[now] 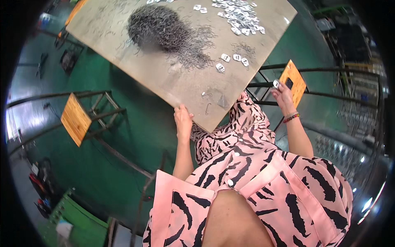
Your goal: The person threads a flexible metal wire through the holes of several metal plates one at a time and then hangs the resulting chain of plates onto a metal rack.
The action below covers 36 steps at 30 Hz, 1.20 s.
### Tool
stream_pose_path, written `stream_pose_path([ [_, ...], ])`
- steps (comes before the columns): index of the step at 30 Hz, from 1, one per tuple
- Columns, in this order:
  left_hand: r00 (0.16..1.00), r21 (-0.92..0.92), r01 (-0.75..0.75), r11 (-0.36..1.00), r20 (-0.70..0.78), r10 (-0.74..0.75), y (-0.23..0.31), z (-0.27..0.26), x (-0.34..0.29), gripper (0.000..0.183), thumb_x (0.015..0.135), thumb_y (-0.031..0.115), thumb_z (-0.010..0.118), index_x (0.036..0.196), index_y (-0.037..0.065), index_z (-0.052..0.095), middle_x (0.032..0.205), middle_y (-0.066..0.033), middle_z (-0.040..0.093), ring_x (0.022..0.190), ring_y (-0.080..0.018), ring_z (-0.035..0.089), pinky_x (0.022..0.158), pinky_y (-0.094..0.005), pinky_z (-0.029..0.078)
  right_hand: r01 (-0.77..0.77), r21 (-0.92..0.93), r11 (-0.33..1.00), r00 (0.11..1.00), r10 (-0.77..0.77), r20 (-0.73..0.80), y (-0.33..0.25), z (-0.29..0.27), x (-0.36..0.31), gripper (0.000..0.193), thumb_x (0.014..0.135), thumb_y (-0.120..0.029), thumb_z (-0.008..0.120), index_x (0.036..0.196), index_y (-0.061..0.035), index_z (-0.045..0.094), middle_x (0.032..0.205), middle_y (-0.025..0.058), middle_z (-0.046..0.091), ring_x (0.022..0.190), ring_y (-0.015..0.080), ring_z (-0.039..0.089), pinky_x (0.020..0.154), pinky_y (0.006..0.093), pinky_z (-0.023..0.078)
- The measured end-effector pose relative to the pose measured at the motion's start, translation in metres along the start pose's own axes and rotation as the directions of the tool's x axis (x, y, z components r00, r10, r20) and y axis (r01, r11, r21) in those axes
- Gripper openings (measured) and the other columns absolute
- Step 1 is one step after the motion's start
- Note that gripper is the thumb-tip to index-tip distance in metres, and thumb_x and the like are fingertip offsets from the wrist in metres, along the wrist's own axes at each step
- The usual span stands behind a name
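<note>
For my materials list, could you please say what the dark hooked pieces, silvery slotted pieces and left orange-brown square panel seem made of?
Dark hooked pieces: probably dull metal wire, being thin and bent. Silvery slotted pieces: pale and bright, so perhaps polished metal, possibly plastic. Left orange-brown square panel: likely smooth wood, showing grain.

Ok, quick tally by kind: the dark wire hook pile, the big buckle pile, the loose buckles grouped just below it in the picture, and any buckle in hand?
Dark wire hook pile: 1
Silver buckle pile: 1
Loose silver buckles: 4
Held buckle, in the right hand: 1
Total: 7, namely 2 piles and 5 single buckles
</note>
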State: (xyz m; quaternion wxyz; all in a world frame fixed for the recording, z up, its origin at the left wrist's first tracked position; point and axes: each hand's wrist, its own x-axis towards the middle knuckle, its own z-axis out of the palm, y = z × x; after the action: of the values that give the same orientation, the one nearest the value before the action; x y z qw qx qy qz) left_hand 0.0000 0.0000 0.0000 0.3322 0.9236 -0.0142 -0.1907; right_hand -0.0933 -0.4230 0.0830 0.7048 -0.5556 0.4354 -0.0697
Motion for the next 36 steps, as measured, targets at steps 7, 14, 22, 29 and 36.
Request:
stream_pose_path([
  [7,0.979,-0.003,0.201,0.980,-0.039,-0.201,0.023,-0.028,0.019,0.034,0.060,-0.003,0.074,0.085,0.001,0.051,0.086,-0.0173,0.054,0.082,-0.0359,0.056,0.071,-0.0434,0.046,-0.263,-0.080,0.962,0.943,0.238,-0.234,-0.005,-0.060,0.109,0.030,0.094,-0.007,0.035,0.121,0.0017,0.046,0.102,0.0175,0.056,0.085,0.0304,0.062,0.065,0.0321,0.055],
  [14,0.849,0.202,0.460,0.865,-0.385,-0.362,0.110,-0.025,0.036,0.018,0.075,0.016,0.065,0.089,0.004,0.062,0.085,-0.0154,0.058,0.086,-0.0335,0.056,0.075,-0.0422,0.045,0.167,-0.453,0.876,0.956,-0.031,0.291,-0.070,0.002,0.183,0.021,0.092,-0.004,0.045,0.111,-0.0004,0.055,0.083,0.0057,0.061,0.061,0.0074,0.054,0.052,0.0183,0.042],
  [22,0.976,0.152,0.073,0.986,-0.214,-0.039,0.220,0.048,0.136,0.020,0.078,0.019,0.065,0.088,0.002,0.061,0.083,-0.0151,0.060,0.081,-0.0319,0.059,0.071,-0.0416,0.046,0.062,-0.088,0.994,0.896,-0.016,0.444,-0.105,0.056,0.197,0.016,0.090,-0.006,0.054,0.103,0.0033,0.055,0.090,0.0109,0.062,0.066,0.0161,0.062,0.056,0.0229,0.049],
  [29,0.980,0.309,-0.077,0.948,-0.153,0.130,0.201,0.068,0.147,0.012,0.076,0.011,0.065,0.082,0.002,0.061,0.080,-0.0141,0.060,0.074,-0.0326,0.059,0.065,-0.0405,0.047,-0.058,-0.092,0.994,0.886,0.094,0.453,-0.109,0.061,0.204,0.019,0.088,-0.002,0.055,0.105,0.0054,0.055,0.088,0.0113,0.062,0.069,0.0150,0.062,0.060,0.0228,0.051],
  [36,0.890,0.057,-0.130,0.990,-0.434,0.142,0.233,0.039,0.133,0.011,0.081,0.011,0.061,0.080,0.001,0.059,0.078,-0.0162,0.063,0.073,-0.0330,0.062,0.064,-0.0408,0.048,-0.078,-0.043,0.996,0.798,0.088,0.596,-0.075,0.068,0.170,0.021,0.082,0.000,0.062,0.102,0.0053,0.060,0.087,0.0107,0.065,0.067,0.0121,0.061,0.058,0.0205,0.049],
])
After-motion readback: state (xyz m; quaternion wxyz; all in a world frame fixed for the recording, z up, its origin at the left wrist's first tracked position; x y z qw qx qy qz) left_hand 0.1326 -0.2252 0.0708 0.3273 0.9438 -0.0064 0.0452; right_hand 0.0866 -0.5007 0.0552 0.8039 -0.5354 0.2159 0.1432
